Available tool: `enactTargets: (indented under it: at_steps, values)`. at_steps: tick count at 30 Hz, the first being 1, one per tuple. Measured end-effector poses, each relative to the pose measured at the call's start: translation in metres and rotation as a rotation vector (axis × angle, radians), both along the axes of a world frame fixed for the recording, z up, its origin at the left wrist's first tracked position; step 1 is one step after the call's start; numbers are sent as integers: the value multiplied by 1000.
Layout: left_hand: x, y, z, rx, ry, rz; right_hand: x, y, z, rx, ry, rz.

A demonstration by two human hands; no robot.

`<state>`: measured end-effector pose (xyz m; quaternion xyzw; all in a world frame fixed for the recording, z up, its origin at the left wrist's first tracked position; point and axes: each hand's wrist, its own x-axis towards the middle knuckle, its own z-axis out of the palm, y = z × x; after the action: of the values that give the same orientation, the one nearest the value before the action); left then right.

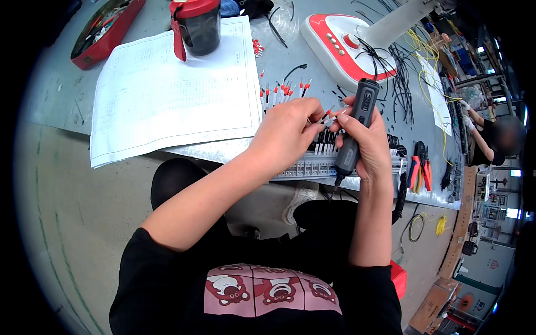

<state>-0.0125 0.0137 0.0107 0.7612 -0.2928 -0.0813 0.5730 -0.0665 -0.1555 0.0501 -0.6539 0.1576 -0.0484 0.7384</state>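
My right hand [371, 137] is wrapped round a dark grey electric screwdriver [350, 146], its bit pointing down past the table edge. Between the fingertips of both hands is a short black wire [326, 116] with a red ferrule and a white sleeve. My left hand [287, 125] is closed in a pinch on that wire. Beneath my hands lies a grey terminal block strip [312, 167] along the table's near edge, with black wires and white sleeves rising from it. Several wires with red ferrules [285, 90] stand just beyond my left hand.
Printed sheets [173, 95] lie at left, with a dark, red-lidded cup [202, 33] on them. Behind are a red tool tray [106, 33] and a white-and-red fan base [340, 47]. Red-handled pliers [420, 170] lie at right. Another person [497, 139] works at far right.
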Motion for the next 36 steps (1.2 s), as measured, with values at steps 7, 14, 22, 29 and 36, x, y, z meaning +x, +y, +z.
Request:
enactTargets:
  at_steps: [7, 14, 22, 29, 36]
  values:
    - [5, 10, 6, -199, 388, -28, -3, -1, 1, 1, 7, 9]
    - [16, 28, 8, -252, 570, -63, -6, 2, 3, -3, -5, 36]
    - [13, 34, 1, -239, 476, -28, -11, 7, 11, -56, 26, 35]
    - [11, 39, 6, -283, 525, -10, -14, 9, 12, -101, 28, 36]
    - [11, 42, 4, -290, 527, -38, -16, 10, 13, -91, 16, 45]
